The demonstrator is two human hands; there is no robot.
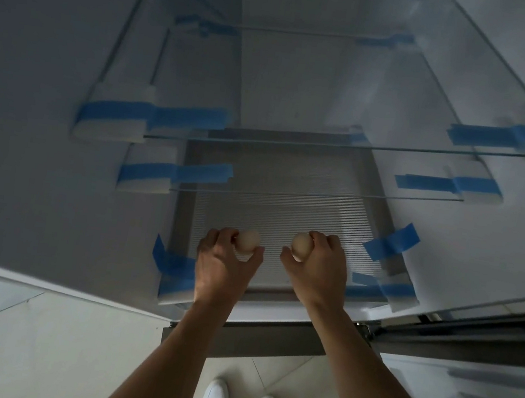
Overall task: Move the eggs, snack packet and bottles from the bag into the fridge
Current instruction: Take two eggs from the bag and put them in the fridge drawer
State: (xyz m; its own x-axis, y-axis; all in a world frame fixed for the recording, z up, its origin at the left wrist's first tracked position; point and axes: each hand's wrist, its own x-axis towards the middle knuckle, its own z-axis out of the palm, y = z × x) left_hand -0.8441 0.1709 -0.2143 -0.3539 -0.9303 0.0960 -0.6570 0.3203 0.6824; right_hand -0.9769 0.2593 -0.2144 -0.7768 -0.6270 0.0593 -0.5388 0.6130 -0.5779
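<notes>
Left hand (225, 260) pinches one egg (247, 240) at its fingertips; right hand (317, 266) curls round a second egg (301, 242). Hands side by side, apart, eggs facing each other, above the front edge of the fridge's (34, 104) ribbed lowest shelf (286, 208). Beyond, glass shelves (327, 145) stacked, corners held with blue tape (185, 116) over white foam blocks (115, 124).

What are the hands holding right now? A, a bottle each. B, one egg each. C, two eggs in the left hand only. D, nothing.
B: the left hand grips a pale beige oval egg and the right hand grips a second pale beige egg.
</notes>
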